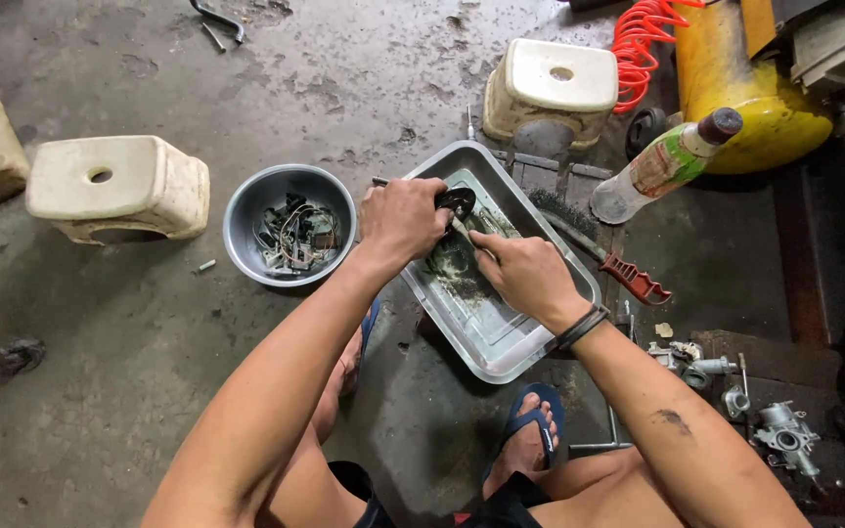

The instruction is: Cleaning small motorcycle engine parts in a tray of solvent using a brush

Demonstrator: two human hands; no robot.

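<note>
Dark metal part (pixel 457 202), small and grimy, sits gripped in the left hand (pixel 403 220) over the far end of a rectangular steel tray (pixel 511 347) that rests on the stained concrete floor (pixel 149 372); the left fingers are curled tight around it, so most of its shape is hidden. The right hand (pixel 530 277) is closed around a thin brush handle (pixel 469 238), the tip laid against the part; the bristles themselves cannot be made out. Dirty, dark residue (pixel 457 269) spreads across the tray's bottom, which suggests the scrubbing is well under way; the part still looks black and soiled, so by my judgement the cleaning is not finished. A round steel bowl (pixel 289 225) just left of the tray holds a tangle of small pieces and wires that seem to wait their turn; several pale carburettor parts (pixel 726 391) lie on the floor to the right, well apart from the tray. A red-handled wire brush (pixel 603 256) lies beside the tray's right rim; a plastic bottle (pixel 662 164) stands tilted beyond it; two low plastic stools (pixel 114 186) stand nearby.
</note>
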